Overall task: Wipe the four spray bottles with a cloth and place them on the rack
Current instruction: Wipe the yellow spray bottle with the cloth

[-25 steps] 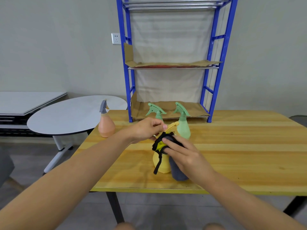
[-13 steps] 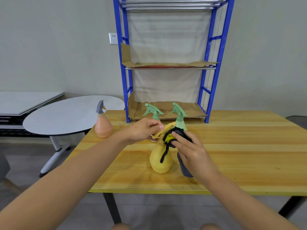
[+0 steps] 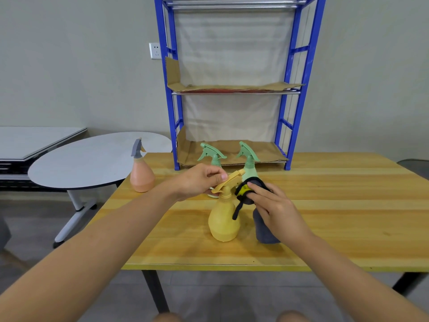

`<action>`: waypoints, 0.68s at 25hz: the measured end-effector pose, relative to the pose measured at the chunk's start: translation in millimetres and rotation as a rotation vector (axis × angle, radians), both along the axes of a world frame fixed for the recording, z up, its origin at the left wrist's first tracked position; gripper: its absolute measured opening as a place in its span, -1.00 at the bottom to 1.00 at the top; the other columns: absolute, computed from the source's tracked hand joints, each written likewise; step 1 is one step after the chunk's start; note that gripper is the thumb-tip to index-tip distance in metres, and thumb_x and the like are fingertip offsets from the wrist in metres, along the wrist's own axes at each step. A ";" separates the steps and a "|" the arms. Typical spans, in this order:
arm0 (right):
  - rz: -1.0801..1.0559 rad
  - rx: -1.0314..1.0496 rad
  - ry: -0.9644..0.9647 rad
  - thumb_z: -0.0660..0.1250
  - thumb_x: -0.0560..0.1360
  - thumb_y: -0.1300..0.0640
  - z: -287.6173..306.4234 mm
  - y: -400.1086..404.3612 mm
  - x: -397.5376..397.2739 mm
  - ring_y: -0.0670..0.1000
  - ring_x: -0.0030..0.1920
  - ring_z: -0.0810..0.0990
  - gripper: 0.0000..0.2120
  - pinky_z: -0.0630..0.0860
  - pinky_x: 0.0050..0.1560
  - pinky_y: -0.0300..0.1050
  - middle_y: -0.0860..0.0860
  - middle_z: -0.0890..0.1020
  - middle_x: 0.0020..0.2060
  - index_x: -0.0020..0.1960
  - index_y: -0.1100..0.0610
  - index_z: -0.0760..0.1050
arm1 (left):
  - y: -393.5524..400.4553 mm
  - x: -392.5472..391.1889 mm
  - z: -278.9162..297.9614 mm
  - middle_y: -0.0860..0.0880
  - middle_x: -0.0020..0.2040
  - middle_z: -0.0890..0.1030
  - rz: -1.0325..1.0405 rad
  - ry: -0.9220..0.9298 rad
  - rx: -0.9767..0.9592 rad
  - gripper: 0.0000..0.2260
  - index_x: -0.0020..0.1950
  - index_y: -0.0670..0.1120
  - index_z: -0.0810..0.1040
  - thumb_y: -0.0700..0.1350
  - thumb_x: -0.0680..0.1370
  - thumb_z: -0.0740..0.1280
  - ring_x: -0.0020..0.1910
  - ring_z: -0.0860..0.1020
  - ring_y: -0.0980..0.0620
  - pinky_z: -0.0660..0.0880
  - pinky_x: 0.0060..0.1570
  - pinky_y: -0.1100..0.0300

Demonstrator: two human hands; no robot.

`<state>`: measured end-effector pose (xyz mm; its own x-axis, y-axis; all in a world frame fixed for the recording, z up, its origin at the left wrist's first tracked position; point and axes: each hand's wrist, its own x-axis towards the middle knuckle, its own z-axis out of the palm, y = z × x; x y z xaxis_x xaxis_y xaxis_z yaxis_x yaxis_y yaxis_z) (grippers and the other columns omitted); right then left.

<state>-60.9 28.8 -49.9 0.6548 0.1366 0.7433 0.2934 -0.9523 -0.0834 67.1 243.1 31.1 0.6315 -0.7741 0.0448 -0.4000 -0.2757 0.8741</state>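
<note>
Four spray bottles on wooden table [image 3: 325, 205]: yellow bottle [image 3: 223, 219] upright near front edge, trigger head pinched by left hand [image 3: 199, 180]; dark cloth [image 3: 249, 190] gripped in curled right hand [image 3: 276, 210] fingers, pressed against nozzle; blue rack [image 3: 232, 89] behind.

Your counter [image 3: 325, 228] carries the rack [image 3: 301, 94] at its far edge, against the wall. Just before the rack's bottom shelf stand two spray bottles, one [image 3: 212, 154] to the left of the other [image 3: 249, 159]. A third bottle [image 3: 141, 177] stands well apart at the counter's far left corner. Nearer you, in the middle, the fourth bottle [image 3: 224, 221] stands upright, with your left hand [image 3: 199, 180] on its trigger head from the left. Your right hand [image 3: 276, 208] is just right of it, with the cloth [image 3: 250, 189] between hand and bottle neck. A round table [image 3: 88, 163] stands left of the counter.
</note>
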 end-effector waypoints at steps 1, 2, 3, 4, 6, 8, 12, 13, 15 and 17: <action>-0.030 0.031 0.042 0.48 0.39 0.41 -1.1 -4.4 -2.8 0.07 0.25 0.45 -0.65 0.51 0.29 0.02 -0.01 0.63 0.22 0.12 0.14 0.67 | -1.0 -0.3 -0.2 -0.08 -0.03 0.68 0.004 0.003 -0.006 -0.79 0.10 -0.12 0.66 -0.05 0.68 0.27 -0.04 0.66 0.03 0.62 0.04 0.15; -0.056 0.058 0.063 0.48 0.39 0.41 -0.4 -8.3 -6.3 0.08 0.23 0.48 -0.65 0.56 0.21 0.08 -0.03 0.63 0.23 0.11 0.13 0.67 | -2.1 -1.4 -1.1 -0.05 -0.04 0.68 0.018 0.003 -0.011 -0.79 0.10 -0.11 0.66 -0.05 0.68 0.27 -0.04 0.66 0.03 0.63 0.04 0.14; -0.078 0.081 0.064 0.47 0.40 0.41 2.6 -10.4 -10.1 0.09 0.23 0.49 -0.66 0.57 0.20 0.07 -0.03 0.62 0.24 0.11 0.13 0.67 | -3.1 -3.3 -2.7 -0.04 -0.05 0.68 0.035 0.005 -0.022 -0.79 0.10 -0.11 0.65 -0.05 0.68 0.26 -0.04 0.66 0.03 0.64 0.05 0.12; -0.089 0.097 0.053 0.46 0.42 0.40 8.4 -10.7 -13.2 0.10 0.25 0.49 -0.67 0.53 0.24 0.01 -0.04 0.61 0.25 0.12 0.13 0.67 | -3.4 -6.2 -4.9 -0.04 -0.05 0.68 0.061 -0.011 -0.032 -0.78 0.10 -0.12 0.66 -0.04 0.68 0.26 -0.04 0.65 0.03 0.65 0.07 0.09; -0.098 0.106 0.013 0.44 0.44 0.38 25.6 -7.4 -17.1 0.11 0.27 0.49 -0.69 0.42 0.27 -0.10 -0.03 0.61 0.26 0.14 0.13 0.66 | -3.5 -12.1 -11.7 -0.02 -0.06 0.69 0.144 -0.072 -0.057 -0.75 0.10 -0.07 0.66 0.02 0.69 0.23 -0.03 0.65 0.04 0.64 0.11 0.03; -0.115 0.078 -0.012 0.42 0.46 0.37 44.1 -3.8 -17.6 0.14 0.26 0.49 -0.69 0.41 0.28 -0.09 -0.03 0.60 0.27 0.16 0.13 0.65 | -1.4 -23.2 -19.5 0.06 0.00 0.70 0.256 -0.043 -0.155 -0.70 0.15 0.03 0.64 0.09 0.70 0.14 0.03 0.65 0.08 0.61 0.14 0.07; -0.152 -0.074 -0.026 0.47 0.39 0.41 73.1 6.9 -7.1 0.25 0.14 0.55 -0.68 0.55 0.15 0.08 0.01 0.64 0.21 0.09 0.13 0.67 | 11.1 -52.9 -59.6 0.08 0.24 0.61 0.383 0.145 -0.374 -0.75 0.35 0.09 0.50 -0.01 0.68 0.23 0.25 0.57 0.10 0.50 0.32 0.06; -0.156 -0.115 -0.018 0.48 0.36 0.42 77.7 9.8 -2.2 0.27 0.11 0.57 -0.67 0.57 0.10 0.10 0.03 0.66 0.18 0.06 0.13 0.67 | 14.2 -60.9 -73.4 0.11 0.31 0.56 0.351 0.126 -0.330 -0.68 0.41 0.10 0.44 0.00 0.64 0.28 0.31 0.52 0.15 0.45 0.35 0.10; -0.155 -0.209 0.029 0.48 0.34 0.42 82.9 13.7 7.7 0.27 0.09 0.56 -0.66 0.58 0.06 0.11 0.03 0.66 0.18 0.04 0.11 0.67 | 13.8 -71.6 -96.1 0.18 0.43 0.43 0.324 0.069 -0.181 -0.43 0.54 0.10 0.28 0.12 0.57 0.37 0.39 0.40 0.22 0.36 0.39 0.16; -0.176 -0.252 0.089 0.45 0.35 0.41 85.4 17.3 14.7 0.26 0.11 0.53 -0.67 0.58 0.03 0.14 0.03 0.64 0.20 0.03 0.10 0.66 | 7.0 -71.7 -107.9 0.20 0.46 0.36 0.381 -0.051 -0.047 -0.20 0.59 0.11 0.17 0.25 0.45 0.44 0.42 0.35 0.18 0.35 0.42 0.11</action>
